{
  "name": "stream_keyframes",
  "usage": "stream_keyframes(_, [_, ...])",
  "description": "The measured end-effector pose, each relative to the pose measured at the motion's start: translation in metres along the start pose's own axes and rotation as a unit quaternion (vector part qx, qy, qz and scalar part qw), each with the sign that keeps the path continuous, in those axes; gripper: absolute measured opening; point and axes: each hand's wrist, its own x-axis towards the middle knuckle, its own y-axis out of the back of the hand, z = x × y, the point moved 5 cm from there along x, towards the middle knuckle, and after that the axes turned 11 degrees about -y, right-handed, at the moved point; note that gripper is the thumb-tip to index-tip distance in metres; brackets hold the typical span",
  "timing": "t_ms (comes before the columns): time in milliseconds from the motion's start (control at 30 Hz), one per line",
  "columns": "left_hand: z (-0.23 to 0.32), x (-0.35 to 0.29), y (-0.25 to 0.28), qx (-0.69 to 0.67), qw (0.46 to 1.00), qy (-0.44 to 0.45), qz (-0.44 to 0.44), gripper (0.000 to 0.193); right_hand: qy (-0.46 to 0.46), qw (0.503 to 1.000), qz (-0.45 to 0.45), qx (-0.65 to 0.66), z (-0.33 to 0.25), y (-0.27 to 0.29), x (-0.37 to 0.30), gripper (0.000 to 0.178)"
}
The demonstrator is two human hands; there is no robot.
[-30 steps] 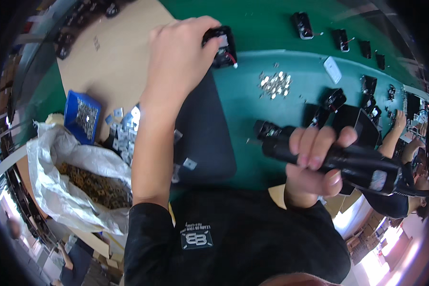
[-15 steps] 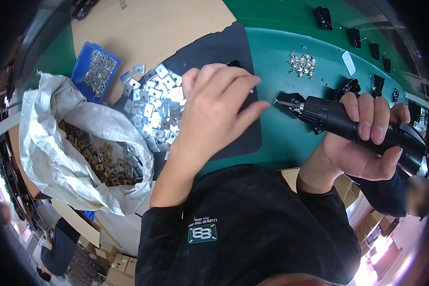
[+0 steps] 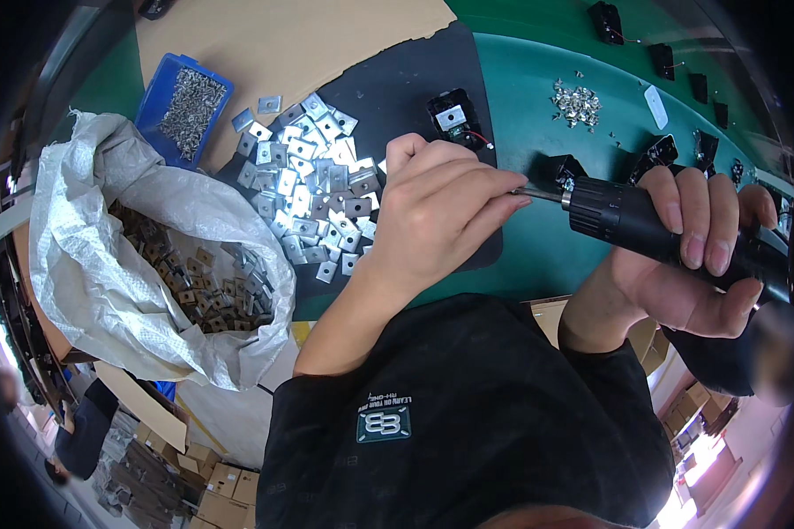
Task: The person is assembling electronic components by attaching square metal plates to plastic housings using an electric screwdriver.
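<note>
Matte black plastic, with a ribbed collar around its nose: that is the electric screwdriver (image 3: 631,216) I watch from here, a thick cylinder with a slim metal bit (image 3: 547,195) pointing left. It lies above the tabletop, right of centre, gripped in the right hand (image 3: 692,251), whose fingers curl around the barrel with the thumb underneath. The left hand (image 3: 450,198) has thumb and index drawn almost together at the bit's tip; I cannot tell whether they pinch the metal or something small there. Its other fingers are bent.

I count one screwdriver and, just beyond the left hand, one open black housing (image 3: 459,99) with a single silver plate (image 3: 451,117) and a red wire inside. Three more housings (image 3: 565,167) sit around the tool's far side, and four others (image 3: 605,22) line the far green strip. There is one blue bin (image 3: 150,119) of small metal parts, one white woven sack (image 3: 71,229), and one heap of square plates (image 3: 313,181), too many and overlapping to count.

The dark mat (image 3: 397,93) ends just right of the housing. Past that edge, green tabletop (image 3: 520,106) gives me a band of room up to the pile of shiny bits (image 3: 577,104). On the left I have little: plates, bin and sack crowd together, and the table's near edge runs close to the black shirt (image 3: 468,379).
</note>
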Motion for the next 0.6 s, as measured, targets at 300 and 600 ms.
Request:
stream_keyframes(300, [-0.008, -0.001, -0.001, -0.027, 0.999, 0.001, 0.039, 0.019, -0.039, 0.999, -0.032, 0.020, 0.007, 0.009, 0.011, 0.046])
stream_keyframes(600, [-0.040, -0.002, 0.000, 0.098, 0.988, 0.098, -0.072, 0.083, -0.025, 0.998, 0.005, -0.051, 0.031, 0.027, 0.019, 0.044])
